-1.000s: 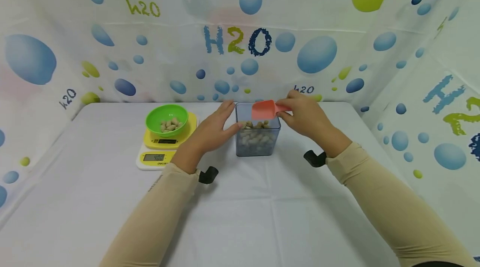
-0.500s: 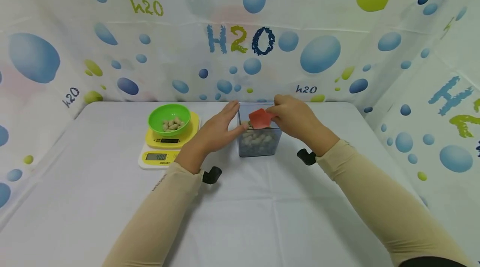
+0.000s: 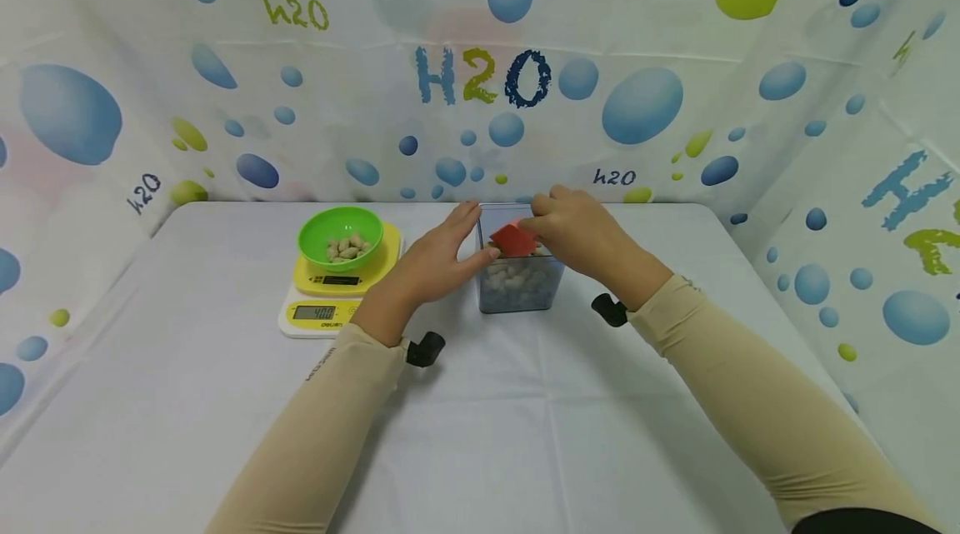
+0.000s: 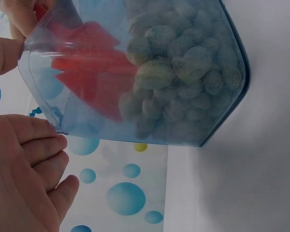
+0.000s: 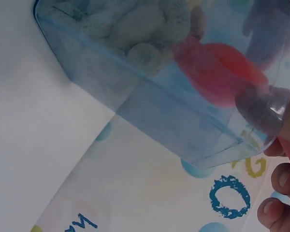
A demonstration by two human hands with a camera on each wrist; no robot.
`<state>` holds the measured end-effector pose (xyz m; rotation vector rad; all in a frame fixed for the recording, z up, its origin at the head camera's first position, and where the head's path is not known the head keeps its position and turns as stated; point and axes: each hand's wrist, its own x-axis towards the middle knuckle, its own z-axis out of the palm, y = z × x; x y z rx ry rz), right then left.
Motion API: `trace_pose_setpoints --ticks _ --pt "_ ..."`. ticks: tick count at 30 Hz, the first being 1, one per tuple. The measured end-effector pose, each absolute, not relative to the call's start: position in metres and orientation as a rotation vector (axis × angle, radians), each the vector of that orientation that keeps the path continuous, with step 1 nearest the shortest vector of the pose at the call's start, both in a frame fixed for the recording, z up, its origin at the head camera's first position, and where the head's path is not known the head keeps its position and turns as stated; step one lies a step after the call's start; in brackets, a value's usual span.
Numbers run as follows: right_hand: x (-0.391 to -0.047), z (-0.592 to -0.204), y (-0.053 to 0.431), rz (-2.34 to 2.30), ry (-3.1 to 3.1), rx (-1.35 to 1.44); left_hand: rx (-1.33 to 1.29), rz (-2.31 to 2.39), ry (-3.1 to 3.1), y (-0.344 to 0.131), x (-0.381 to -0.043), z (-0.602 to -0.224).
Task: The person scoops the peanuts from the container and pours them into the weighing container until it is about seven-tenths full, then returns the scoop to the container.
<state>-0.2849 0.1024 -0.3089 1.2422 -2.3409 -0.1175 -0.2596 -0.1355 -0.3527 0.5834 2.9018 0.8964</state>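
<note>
My right hand (image 3: pixel 588 234) pinches the handle of a red scoop (image 3: pixel 514 240) between thumb and fingers. The scoop's blade dips inside a clear bluish plastic container (image 3: pixel 517 303), its tip at the pale nuts in their shells (image 4: pixel 188 63), as the left wrist view shows through the wall. Straight-fingered, my left hand (image 3: pixel 431 263) lies along the container's left side, thumb at the near rim and fingertips at the far corner. Left of it, a green bowl (image 3: pixel 311 247) with several nuts sits on a yellow and white kitchen scale (image 3: pixel 288 319), whose display appears to read 40.0.
A white cloth covers the table (image 3: pixel 480 451). Behind it and at both sides hangs a white curtain (image 3: pixel 337 84) printed with blue and green drops. The scale stands close beside my left wrist.
The scoop, first held above the container, has moved left and down into it with my right hand. My left hand keeps its place at the container; bowl and display reading look the same.
</note>
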Motion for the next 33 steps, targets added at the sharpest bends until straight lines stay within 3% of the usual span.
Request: trace_pose_setpoints --ticks 33 --pt "-0.314 -0.299 0.117 0.208 -2.580 1.369 0.486 0.897 2.897 -0.124 -0.274 -0.346"
